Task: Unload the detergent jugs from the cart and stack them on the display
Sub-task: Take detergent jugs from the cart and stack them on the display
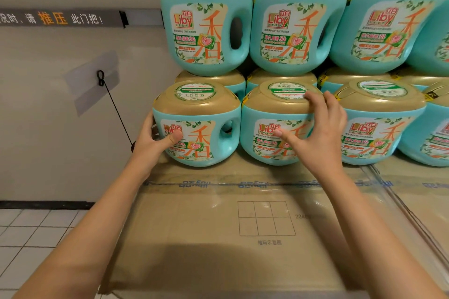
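Display base: sealed cardboard cartons (243, 213) with a bare top face nearest the camera. The cart is not in view, so I cannot tell how many jugs are left to unload.

Stack: at least two tiers are up. The upper row (206, 26) shows three teal jugs with gold caps. They sit on a rear lower row, of which only the caps show. A front lower row stands on the carton top, just ahead of the rear row. Judgement: the task is well along. The open carton top in front suggests space for more jugs.

Front-left jug (196, 124): upright on the carton, label forward, handle to the right. It sits at the left end of the front row, just beside the second jug (267, 128). I cannot tell if the two touch. It appears set down and is probably being squared up, though I cannot confirm that.

Left hand (155, 141): it grips the front-left jug by its left flank. The fingers wrap round the far side, mostly hidden. The thumb (176, 137) presses flat on the label.

Right hand (320, 128): it is laid on the second jug. The fingers (313, 98) spread over the gold cap beside the top sticker, and the thumb reaches across the front label. This reads as a steadying touch, not a clench.
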Motion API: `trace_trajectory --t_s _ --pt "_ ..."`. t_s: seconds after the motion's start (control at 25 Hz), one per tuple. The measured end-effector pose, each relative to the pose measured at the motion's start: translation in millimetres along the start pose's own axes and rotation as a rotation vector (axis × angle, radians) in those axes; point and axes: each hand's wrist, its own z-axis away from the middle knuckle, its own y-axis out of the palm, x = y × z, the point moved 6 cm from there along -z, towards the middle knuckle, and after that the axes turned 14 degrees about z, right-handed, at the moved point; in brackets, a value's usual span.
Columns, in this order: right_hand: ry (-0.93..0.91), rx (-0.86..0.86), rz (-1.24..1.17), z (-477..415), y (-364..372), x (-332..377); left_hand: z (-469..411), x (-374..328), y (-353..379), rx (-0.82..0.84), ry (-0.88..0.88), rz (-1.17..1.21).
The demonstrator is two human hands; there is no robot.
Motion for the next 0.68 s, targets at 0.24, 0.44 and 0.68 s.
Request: trace_trajectory --t_s 0.24,0.44,0.68 --pt "0.040 -0.083 -0.092 24.3 -21.8 -2.5 32.4 -10.9 -1.6 -0.273 0.092 -0.085" --pt "0.238 -0.106 -0.328 81.5 -52.3 -22.2 94.8 -38.4 37.4 -0.172 0.232 0.172" --pt "0.483 -0.122 -0.466 163.3 -90.3 -40.3 162.3 -32.3 118.5 0.227 0.048 0.255"
